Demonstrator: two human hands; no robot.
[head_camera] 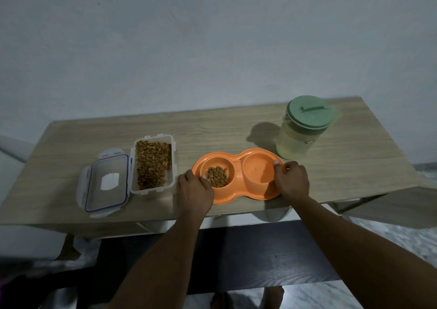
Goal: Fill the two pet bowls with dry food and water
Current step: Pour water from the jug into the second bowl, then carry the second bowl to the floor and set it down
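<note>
The orange double pet bowl lies flat on the surface; kibble covers its left bowl's bottom; the water jug stands upright behind.

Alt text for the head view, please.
The left hand and right hand hold the ends of an orange double bowl on a table: kibble in one well, the other looks empty. Open food container, lid and green-lidded jug nearby.

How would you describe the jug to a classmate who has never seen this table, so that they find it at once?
Start at the light wooden table against the pale wall. On its right side, just behind the orange plastic double pet bowl, stands a translucent plastic jug. It is the only tall, upright thing there, and alone has a round green lid.
</note>
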